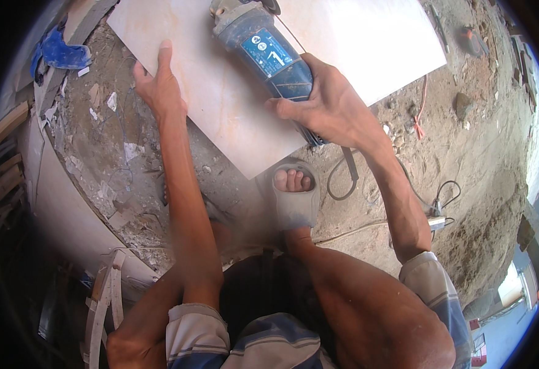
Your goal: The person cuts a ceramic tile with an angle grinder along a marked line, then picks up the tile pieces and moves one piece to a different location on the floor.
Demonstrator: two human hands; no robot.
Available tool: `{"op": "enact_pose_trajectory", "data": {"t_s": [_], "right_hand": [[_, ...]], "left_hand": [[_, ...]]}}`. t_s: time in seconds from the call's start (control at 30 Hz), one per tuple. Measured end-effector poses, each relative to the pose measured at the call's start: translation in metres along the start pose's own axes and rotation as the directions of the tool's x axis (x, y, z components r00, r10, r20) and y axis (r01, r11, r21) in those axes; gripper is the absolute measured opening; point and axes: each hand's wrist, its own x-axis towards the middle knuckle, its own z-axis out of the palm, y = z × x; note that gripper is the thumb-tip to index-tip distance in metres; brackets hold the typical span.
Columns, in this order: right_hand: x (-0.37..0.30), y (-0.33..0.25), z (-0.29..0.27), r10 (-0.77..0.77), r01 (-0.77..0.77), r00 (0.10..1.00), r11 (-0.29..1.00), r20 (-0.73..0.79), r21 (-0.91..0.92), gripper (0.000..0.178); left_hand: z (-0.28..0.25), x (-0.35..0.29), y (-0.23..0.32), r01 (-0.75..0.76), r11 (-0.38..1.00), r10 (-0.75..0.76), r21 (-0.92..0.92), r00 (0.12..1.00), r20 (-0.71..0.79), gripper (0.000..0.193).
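Close in, a grey sandal (297, 212) is planted by the lower corner of a pale tile (220, 117), perhaps for balance. At one o'clock the right hand's (334, 104) fingers wrap the rear of a blue angle grinder (263, 58), presumably bearing its weight over the tile. Toward half past ten, the left hand's (162, 89) thumb lies on the tile, seemingly steadying it; its fingers are partly hidden, so I can't tell their grip. Farther off, at ten, sits a blue plastic piece (66, 55).
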Motion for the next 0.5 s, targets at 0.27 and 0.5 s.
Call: {"op": "enact_pose_trajectory", "data": {"t_s": [0.27, 0.5], "right_hand": [[-0.007, -0.006, -0.003, 0.04, -0.039, 0.999, 0.999, 0.026, -0.014, 0.076], [-0.014, -0.005, -0.005, 0.051, -0.05, 0.998, 0.999, 0.027, -0.005, 0.075]], "left_hand": [[0.003, -0.004, 0.005, 0.02, 1.0, -0.019, 0.014, 1.0, -0.024, 0.084], [0.003, -0.004, 0.004, 0.021, 1.0, -0.021, 0.001, 0.999, -0.031, 0.079]]}}
